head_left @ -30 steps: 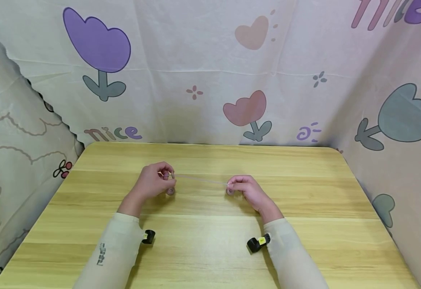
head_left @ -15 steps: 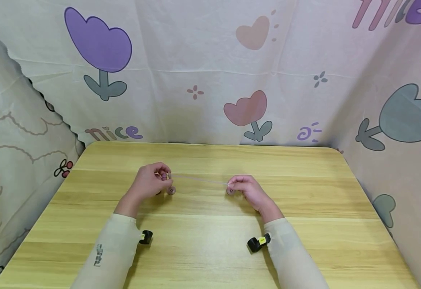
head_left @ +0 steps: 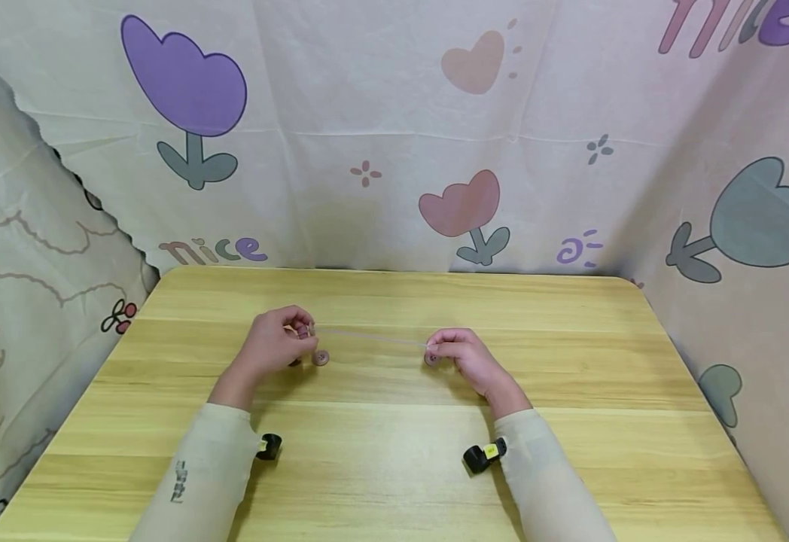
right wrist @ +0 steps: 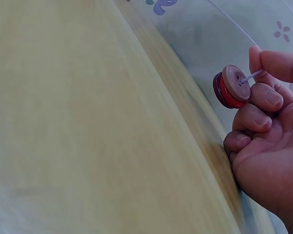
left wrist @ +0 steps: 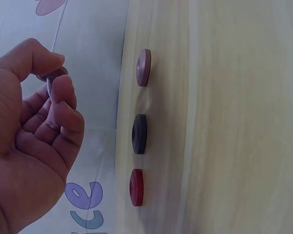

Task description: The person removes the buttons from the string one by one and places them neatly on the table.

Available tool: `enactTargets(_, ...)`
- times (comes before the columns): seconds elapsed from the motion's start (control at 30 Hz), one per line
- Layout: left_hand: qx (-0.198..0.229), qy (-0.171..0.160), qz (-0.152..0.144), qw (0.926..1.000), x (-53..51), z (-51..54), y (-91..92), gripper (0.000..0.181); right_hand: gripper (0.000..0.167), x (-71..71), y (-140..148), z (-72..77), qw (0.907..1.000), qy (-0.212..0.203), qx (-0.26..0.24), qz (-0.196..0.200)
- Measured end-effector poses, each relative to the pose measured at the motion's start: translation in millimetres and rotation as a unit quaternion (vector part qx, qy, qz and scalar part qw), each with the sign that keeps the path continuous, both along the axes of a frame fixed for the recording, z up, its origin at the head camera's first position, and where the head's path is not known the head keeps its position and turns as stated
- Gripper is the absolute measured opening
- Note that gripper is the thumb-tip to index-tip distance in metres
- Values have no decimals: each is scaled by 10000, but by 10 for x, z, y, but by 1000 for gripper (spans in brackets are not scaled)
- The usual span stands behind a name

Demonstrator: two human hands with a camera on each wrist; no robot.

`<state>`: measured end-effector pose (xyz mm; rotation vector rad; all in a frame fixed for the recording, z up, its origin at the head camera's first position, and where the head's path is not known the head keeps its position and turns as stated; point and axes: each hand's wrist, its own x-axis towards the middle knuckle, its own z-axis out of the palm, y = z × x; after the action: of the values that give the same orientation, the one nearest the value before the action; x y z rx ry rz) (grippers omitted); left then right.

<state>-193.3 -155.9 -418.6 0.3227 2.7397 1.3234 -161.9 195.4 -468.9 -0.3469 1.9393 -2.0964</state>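
My left hand point(head_left: 278, 340) pinches a brown button point(left wrist: 59, 71) between thumb and index finger. A thin pale string point(head_left: 370, 336) runs from it to my right hand point(head_left: 464, 357), stretched nearly straight above the table. My right thumb and index finger pinch the string. Just below that pinch, a small stack of threaded buttons sits on the string in the right wrist view: a pinkish-brown button point(right wrist: 237, 83), a red button point(right wrist: 230, 98) and a dark one point(right wrist: 217, 87). Under my left hand lie a pinkish-brown button point(left wrist: 143, 68), a black button point(left wrist: 139, 134) and a red button point(left wrist: 136, 187).
Both hands are over the far half of the wood-grain table point(head_left: 381, 467). A patterned cloth point(head_left: 340, 90) hangs behind its back edge and along both sides. Small black cameras are worn at the left wrist point(head_left: 270, 447) and right wrist point(head_left: 479, 458).
My left hand has shifted slightly left, away from the right hand, widening the visible span of string. The loose button beside it is now more exposed. My right hand has stayed in place.
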Motion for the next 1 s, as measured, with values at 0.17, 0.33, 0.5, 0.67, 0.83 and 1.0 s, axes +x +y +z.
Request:
enactTargets(0.17,70,-8,13,10000,20,0,-9,21,19,-4,3,-2,10000,-11,29,-16)
enactTargets(0.33,81,32,12,10000,29,13,-27,20,17,4,0,5,10000,-48,7,-53)
enactTargets(0.5,-61,49,8,10000,21,-11,-69,20,18,4,1,10,10000,-41,-62,-16)
enactTargets(0.67,-233,114,4,9997,25,-40,-117,20,22,2,1,8,10000,14,-63,21)
enactTargets(0.83,-315,224,0,9993,40,-42,-149,20,19,1,-1,4,10000,18,-47,10)
enactTargets(1.0,-328,266,6,9991,46,-45,-163,19,15,2,-4,11,10000,-23,-42,-41)
